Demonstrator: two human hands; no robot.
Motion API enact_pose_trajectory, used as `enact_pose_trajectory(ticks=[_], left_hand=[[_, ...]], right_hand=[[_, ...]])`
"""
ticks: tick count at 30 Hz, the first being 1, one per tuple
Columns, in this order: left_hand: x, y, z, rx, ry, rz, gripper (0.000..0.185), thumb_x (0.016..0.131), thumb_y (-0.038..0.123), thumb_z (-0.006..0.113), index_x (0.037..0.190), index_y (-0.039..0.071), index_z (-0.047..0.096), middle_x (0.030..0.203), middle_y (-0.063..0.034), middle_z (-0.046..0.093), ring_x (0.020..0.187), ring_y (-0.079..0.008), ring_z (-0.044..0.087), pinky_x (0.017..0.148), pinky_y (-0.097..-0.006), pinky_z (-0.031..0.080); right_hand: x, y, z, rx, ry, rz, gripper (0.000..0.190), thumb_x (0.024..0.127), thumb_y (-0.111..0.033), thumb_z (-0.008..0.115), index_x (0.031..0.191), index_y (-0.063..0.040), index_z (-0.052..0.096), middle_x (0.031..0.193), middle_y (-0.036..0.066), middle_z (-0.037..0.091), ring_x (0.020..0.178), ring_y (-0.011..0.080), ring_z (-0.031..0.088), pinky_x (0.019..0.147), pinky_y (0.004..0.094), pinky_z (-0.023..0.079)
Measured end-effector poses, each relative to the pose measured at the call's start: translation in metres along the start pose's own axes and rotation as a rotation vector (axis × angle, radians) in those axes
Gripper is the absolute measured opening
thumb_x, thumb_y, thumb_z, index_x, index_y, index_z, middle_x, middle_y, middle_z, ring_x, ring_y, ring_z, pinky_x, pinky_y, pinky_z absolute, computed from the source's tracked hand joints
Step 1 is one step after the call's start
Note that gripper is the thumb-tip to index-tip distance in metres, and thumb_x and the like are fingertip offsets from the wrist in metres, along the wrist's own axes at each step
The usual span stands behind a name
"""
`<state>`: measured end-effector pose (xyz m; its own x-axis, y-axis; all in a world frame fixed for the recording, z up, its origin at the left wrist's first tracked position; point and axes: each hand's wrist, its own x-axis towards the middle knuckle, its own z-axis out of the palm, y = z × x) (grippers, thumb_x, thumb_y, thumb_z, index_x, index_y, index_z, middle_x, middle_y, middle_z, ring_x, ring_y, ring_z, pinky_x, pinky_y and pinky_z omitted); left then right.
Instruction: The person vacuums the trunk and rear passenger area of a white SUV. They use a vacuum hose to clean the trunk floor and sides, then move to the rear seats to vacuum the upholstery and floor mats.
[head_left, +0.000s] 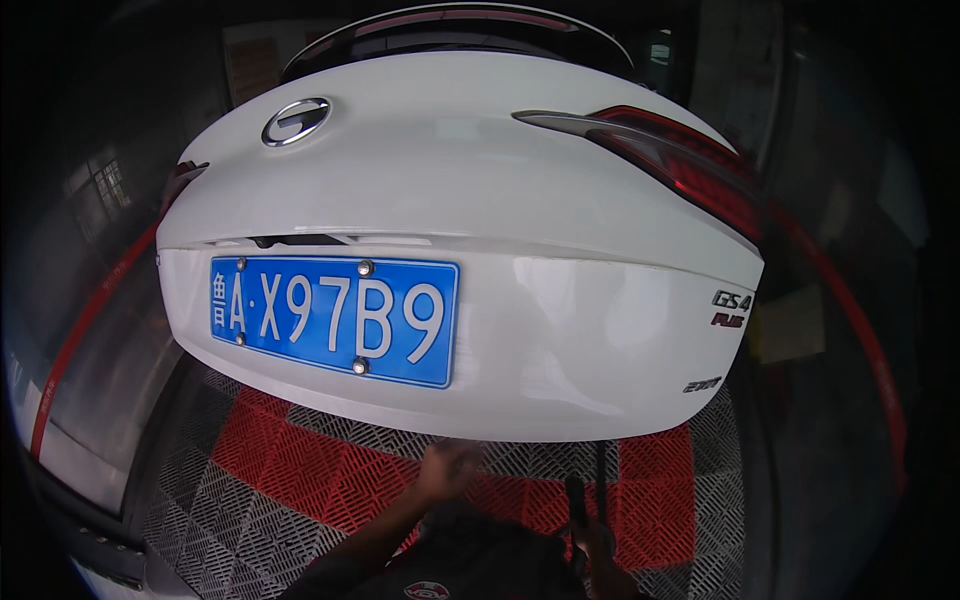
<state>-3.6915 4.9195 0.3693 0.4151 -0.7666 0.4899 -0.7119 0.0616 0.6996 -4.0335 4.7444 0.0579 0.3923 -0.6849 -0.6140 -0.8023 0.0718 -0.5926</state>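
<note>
Before me the white tailgate (495, 187) of a car fills the view, with a blue licence plate (300, 319) bolted to its lower left part. My left hand (448, 471) is blurred just below the tailgate's bottom edge. Whether it touches that edge or holds anything cannot be seen. Lower and to the right, my right hand (595, 538) grips a black handle (575, 499) that points upward. What the handle belongs to is hidden. A thin black hose or rod (601, 469) runs upright beside it and passes behind the tailgate's edge.
Red and grey grid tiles (360, 480) cover the floor beneath the car. A red tail lamp (690, 165) sits at the right, a round chrome emblem (296, 122) at the upper left. Dark glossy side walls with a red stripe (847, 307) curve along both sides.
</note>
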Motion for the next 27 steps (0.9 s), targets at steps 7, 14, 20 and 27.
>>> enact_pose_trajectory(ticks=[7,14,20,27], left_hand=[[-0.244,-0.233,-0.021,0.929,-1.441,-0.45,0.027,0.093,0.023,0.053,0.114,0.017,0.069,0.094,-0.0138,0.072,0.083,-0.0316,0.072,0.065,-0.0471,0.057],[-0.473,-0.288,-0.138,0.796,-1.288,-0.401,0.018,0.084,0.022,0.062,0.088,0.005,0.069,0.074,-0.0188,0.068,0.071,-0.0337,0.067,0.065,-0.0465,0.052],[-0.387,-0.286,-0.063,0.827,-1.397,-0.47,0.017,0.077,0.019,0.07,0.068,0.004,0.067,0.068,-0.0173,0.065,0.069,-0.0341,0.066,0.063,-0.0459,0.051],[-0.214,-0.281,0.131,0.693,-1.391,0.168,0.024,0.094,0.014,0.059,0.114,0.003,0.066,0.08,-0.0147,0.069,0.082,-0.028,0.072,0.071,-0.0379,0.06]], right_hand=[[-0.102,0.014,0.032,-0.103,0.116,-0.001,0.069,0.084,-0.039,0.075,0.14,-0.014,0.045,0.128,0.021,0.058,0.114,0.0399,0.059,0.09,0.0494,0.049],[-0.282,0.126,0.009,-0.364,0.0,0.493,0.079,0.069,-0.044,0.081,0.137,-0.018,0.051,0.123,0.018,0.064,0.115,0.0364,0.061,0.092,0.045,0.054],[-0.338,0.209,0.001,-0.02,0.199,0.948,0.076,0.063,-0.042,0.087,0.124,-0.007,0.059,0.115,0.017,0.068,0.108,0.0322,0.065,0.092,0.0427,0.054],[-0.211,0.153,0.007,0.15,0.344,0.396,0.065,0.062,-0.038,0.082,0.116,-0.009,0.06,0.098,0.018,0.07,0.094,0.0362,0.068,0.081,0.0445,0.056]])
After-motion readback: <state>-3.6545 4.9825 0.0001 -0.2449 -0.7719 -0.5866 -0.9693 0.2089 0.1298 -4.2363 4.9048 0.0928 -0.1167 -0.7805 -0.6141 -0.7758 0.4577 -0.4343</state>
